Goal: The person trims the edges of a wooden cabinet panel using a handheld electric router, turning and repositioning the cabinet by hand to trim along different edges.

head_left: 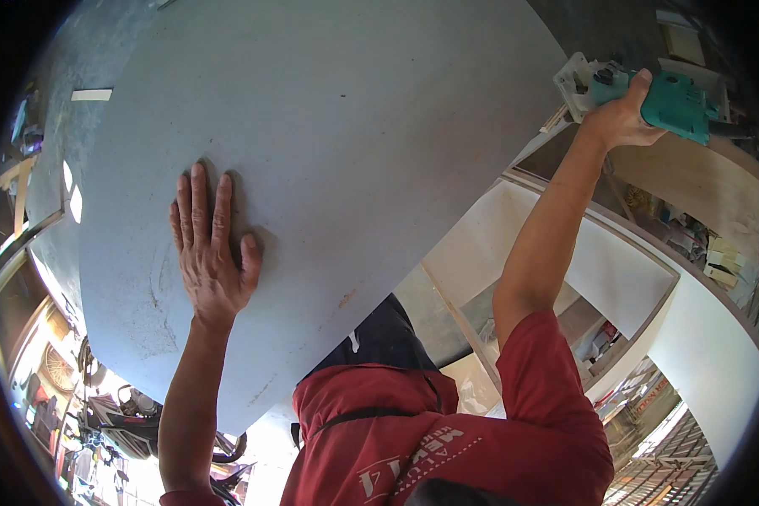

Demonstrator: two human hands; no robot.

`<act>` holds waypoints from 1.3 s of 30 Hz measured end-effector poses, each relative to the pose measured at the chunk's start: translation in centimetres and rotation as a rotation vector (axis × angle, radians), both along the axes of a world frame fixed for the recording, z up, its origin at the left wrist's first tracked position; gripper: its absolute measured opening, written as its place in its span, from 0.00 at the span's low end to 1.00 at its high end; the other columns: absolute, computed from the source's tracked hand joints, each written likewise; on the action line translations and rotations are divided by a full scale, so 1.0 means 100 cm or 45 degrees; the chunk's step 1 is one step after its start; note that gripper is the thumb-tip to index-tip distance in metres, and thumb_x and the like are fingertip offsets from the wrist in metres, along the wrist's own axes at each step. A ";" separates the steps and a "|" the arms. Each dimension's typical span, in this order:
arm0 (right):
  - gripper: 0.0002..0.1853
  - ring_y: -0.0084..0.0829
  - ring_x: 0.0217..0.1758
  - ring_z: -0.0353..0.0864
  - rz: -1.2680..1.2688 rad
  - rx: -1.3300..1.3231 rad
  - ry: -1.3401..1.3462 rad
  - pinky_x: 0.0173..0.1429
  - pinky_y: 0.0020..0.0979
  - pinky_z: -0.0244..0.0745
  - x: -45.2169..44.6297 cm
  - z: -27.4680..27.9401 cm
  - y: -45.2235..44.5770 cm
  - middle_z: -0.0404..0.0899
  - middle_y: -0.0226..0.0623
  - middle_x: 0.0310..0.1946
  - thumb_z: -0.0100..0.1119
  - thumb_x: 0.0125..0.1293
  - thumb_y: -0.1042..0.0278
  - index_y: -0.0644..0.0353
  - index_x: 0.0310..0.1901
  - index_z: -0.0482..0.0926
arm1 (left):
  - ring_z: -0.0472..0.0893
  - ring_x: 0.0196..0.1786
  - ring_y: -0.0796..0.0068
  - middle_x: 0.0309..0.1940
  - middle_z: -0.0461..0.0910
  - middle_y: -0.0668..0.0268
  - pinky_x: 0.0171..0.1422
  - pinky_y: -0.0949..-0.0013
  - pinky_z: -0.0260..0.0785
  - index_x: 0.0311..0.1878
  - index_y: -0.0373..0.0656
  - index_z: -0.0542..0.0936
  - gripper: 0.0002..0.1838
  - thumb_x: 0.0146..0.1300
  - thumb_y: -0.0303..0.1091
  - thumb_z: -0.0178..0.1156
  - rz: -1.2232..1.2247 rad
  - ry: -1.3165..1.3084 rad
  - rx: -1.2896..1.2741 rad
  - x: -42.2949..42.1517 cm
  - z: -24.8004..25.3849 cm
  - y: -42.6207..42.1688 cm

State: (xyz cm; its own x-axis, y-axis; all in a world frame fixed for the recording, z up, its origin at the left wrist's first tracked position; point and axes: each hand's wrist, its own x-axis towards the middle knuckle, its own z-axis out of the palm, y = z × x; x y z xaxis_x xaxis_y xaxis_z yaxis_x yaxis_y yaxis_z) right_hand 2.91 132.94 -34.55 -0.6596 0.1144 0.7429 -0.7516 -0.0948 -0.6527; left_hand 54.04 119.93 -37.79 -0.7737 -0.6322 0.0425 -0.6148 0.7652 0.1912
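Note:
A large grey sheet [337, 177] fills the middle of the head view. Flat on its left part lies my left hand [213, 261], fingers stretched out and holding nothing. My right hand [626, 118] is wrapped round a teal power tool [679, 105] at the sheet's upper right edge. The tool's pale metal base plate [572, 87] touches or nearly touches that edge. Its blade cannot be made out. A dark cord leaves the back of the tool.
White cabinet-like frames [624, 278] with wooden edges stand below and right of the sheet. A curved wooden panel [691, 181] is at the right. A motorcycle [131, 417] is at the lower left. A pale strip [91, 95] lies on the floor at the left.

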 end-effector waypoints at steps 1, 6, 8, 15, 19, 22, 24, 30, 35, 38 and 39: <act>0.19 0.32 0.39 0.77 0.006 -0.002 0.002 0.47 0.39 0.77 0.000 0.001 -0.001 0.80 0.37 0.40 0.74 0.56 0.72 0.67 0.46 0.76 | 0.50 0.87 0.53 0.85 0.54 0.56 0.88 0.44 0.39 0.83 0.52 0.62 0.35 0.75 0.52 0.40 -0.009 -0.024 -0.014 -0.001 0.001 0.000; 0.19 0.32 0.39 0.77 -0.023 0.006 0.018 0.47 0.38 0.76 -0.004 0.001 -0.002 0.80 0.37 0.40 0.74 0.56 0.73 0.67 0.46 0.76 | 0.50 0.87 0.53 0.84 0.54 0.55 0.88 0.44 0.39 0.83 0.49 0.61 0.35 0.78 0.54 0.37 -0.017 -0.053 -0.032 0.000 0.003 0.001; 0.20 0.32 0.41 0.78 -0.036 -0.005 -0.001 0.47 0.38 0.77 -0.005 0.002 -0.002 0.80 0.38 0.42 0.74 0.55 0.73 0.68 0.47 0.76 | 0.50 0.87 0.53 0.84 0.54 0.55 0.88 0.44 0.39 0.83 0.49 0.61 0.35 0.78 0.53 0.38 -0.017 -0.039 -0.030 -0.001 0.003 0.001; 0.25 0.34 0.43 0.80 0.048 -0.023 0.003 0.49 0.37 0.80 -0.036 0.003 0.003 0.82 0.41 0.44 0.76 0.54 0.73 0.71 0.52 0.77 | 0.50 0.87 0.51 0.84 0.54 0.55 0.88 0.43 0.40 0.83 0.49 0.62 0.35 0.77 0.52 0.40 -0.028 -0.035 -0.015 -0.001 0.005 0.002; 0.21 0.31 0.44 0.81 -0.043 0.130 -0.031 0.50 0.36 0.79 -0.022 0.020 0.031 0.83 0.39 0.44 0.76 0.55 0.74 0.70 0.49 0.80 | 0.51 0.86 0.50 0.84 0.54 0.54 0.87 0.43 0.41 0.83 0.49 0.62 0.35 0.77 0.52 0.40 -0.032 -0.019 -0.027 -0.001 0.002 0.002; 0.20 0.29 0.44 0.80 -0.090 0.216 -0.208 0.50 0.34 0.78 0.024 0.030 0.074 0.83 0.36 0.45 0.78 0.55 0.73 0.68 0.48 0.82 | 0.52 0.86 0.50 0.84 0.55 0.55 0.87 0.43 0.42 0.82 0.50 0.63 0.34 0.77 0.51 0.41 -0.059 0.022 -0.041 -0.001 -0.002 0.001; 0.22 0.28 0.42 0.80 -0.024 0.268 -0.336 0.49 0.30 0.78 0.063 0.034 0.099 0.84 0.33 0.43 0.80 0.54 0.69 0.67 0.48 0.82 | 0.53 0.86 0.48 0.84 0.56 0.53 0.87 0.42 0.43 0.82 0.50 0.64 0.34 0.77 0.50 0.42 -0.036 0.055 -0.036 -0.004 0.000 0.004; 0.21 0.26 0.38 0.85 0.232 0.656 -0.817 0.46 0.30 0.82 0.225 0.013 0.171 0.87 0.32 0.38 0.81 0.53 0.66 0.65 0.47 0.84 | 0.55 0.85 0.46 0.83 0.58 0.52 0.86 0.42 0.46 0.82 0.48 0.64 0.33 0.77 0.50 0.44 -0.109 0.121 -0.075 0.000 -0.008 0.004; 0.32 0.31 0.42 0.89 0.463 0.790 -0.966 0.48 0.35 0.84 0.339 0.017 0.203 0.88 0.41 0.41 0.82 0.49 0.61 0.64 0.55 0.81 | 0.56 0.84 0.44 0.81 0.60 0.49 0.85 0.45 0.48 0.80 0.44 0.66 0.33 0.77 0.49 0.49 -0.174 0.145 -0.158 0.005 -0.019 0.013; 0.33 0.39 0.42 0.90 0.595 0.947 -0.791 0.47 0.39 0.84 0.390 0.020 0.231 0.87 0.43 0.39 0.82 0.45 0.60 0.62 0.54 0.80 | 0.57 0.84 0.50 0.80 0.63 0.52 0.86 0.47 0.47 0.80 0.41 0.65 0.38 0.75 0.53 0.56 -0.283 0.500 0.373 0.020 -0.030 0.024; 0.33 0.43 0.42 0.90 0.690 1.083 -0.682 0.46 0.42 0.83 0.405 0.021 0.237 0.87 0.44 0.38 0.81 0.44 0.59 0.61 0.53 0.80 | 0.58 0.84 0.52 0.80 0.65 0.52 0.86 0.49 0.48 0.80 0.37 0.64 0.40 0.74 0.54 0.59 -0.297 0.688 0.776 0.033 -0.031 0.043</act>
State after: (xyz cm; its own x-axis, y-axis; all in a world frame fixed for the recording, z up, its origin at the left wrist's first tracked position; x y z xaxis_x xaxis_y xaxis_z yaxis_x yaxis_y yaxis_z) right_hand 43.41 156.65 -32.47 -0.7243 -0.6875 0.0520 -0.3524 0.3044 -0.8849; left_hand 57.30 124.18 -40.85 -0.8584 -0.4913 0.1476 -0.1593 0.5288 0.8336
